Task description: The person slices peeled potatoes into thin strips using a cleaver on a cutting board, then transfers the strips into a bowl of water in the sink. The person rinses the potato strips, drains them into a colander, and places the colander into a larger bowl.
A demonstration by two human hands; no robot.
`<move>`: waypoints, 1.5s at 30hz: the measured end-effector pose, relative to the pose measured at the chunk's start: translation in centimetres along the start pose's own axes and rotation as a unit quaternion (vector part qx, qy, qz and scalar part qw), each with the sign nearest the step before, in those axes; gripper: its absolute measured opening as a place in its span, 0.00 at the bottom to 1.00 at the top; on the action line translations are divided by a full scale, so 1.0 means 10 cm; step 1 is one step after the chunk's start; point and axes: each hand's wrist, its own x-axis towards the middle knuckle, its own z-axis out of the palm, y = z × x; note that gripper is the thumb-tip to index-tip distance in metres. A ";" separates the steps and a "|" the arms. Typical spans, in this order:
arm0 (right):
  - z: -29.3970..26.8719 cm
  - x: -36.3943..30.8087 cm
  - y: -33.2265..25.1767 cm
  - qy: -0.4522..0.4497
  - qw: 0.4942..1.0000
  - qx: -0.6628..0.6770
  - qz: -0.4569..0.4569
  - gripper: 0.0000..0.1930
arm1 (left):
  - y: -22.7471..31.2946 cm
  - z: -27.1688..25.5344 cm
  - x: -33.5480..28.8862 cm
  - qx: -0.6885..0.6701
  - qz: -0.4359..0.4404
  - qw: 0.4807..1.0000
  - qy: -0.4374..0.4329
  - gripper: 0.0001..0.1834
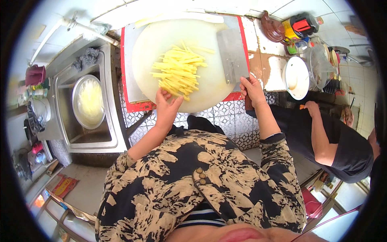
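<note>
A pile of yellow strips (179, 70) is spread over the middle of a round, pale board (147, 44), at the upper centre of the frame. The board is set on a red-edged worktop (128, 48). At the lower left edge of the pile, the left hand (167, 107) is placed with its fingers bent and parted from the thumb, close against the strips; whether any strip is gripped cannot be told.

To the right of the pile, a cleaver (233, 54) is held by the right hand (253, 90), whose fingers are closed where blade and handle meet. The broad blade is pointed toward the top of the frame and is laid over the right side of the board; the brown handle is seen below the hand.

At the left of the frame, a metal basin (75, 111) with pale yellow contents is stood in a steel sink (111, 101). At the upper right, a white bowl (297, 78) is seen, with a brown pot (273, 30) farther up. At the right, a co-worker (344, 147) in black is partly shown.
</note>
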 end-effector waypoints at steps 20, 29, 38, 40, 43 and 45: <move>1.35 -0.03 -0.03 -0.171 0.982 -0.084 0.003 0.05 | 0.74 0.43 0.98 0.189 0.091 0.963 0.170 0.54; 1.36 -0.21 -0.17 -0.147 0.987 -0.042 -0.045 0.08 | 0.77 0.58 1.11 0.115 0.214 0.955 0.171 0.45; 1.48 -0.42 -0.43 -0.085 0.993 -0.053 -0.069 0.09 | 1.22 0.63 0.92 0.068 0.214 0.959 0.171 0.43; 1.60 -0.42 -0.52 -0.101 0.990 -0.065 -0.071 0.09 | 1.33 0.50 0.88 0.046 0.201 0.962 0.178 0.43; 1.83 -0.42 -0.68 -0.154 0.980 -0.101 -0.081 0.10 | 1.43 0.19 0.86 0.042 0.241 0.938 0.245 0.44; 2.14 -0.39 -0.75 -0.187 0.970 -0.140 -0.070 0.10 | 1.41 -0.19 0.88 0.087 0.242 0.921 0.291 0.47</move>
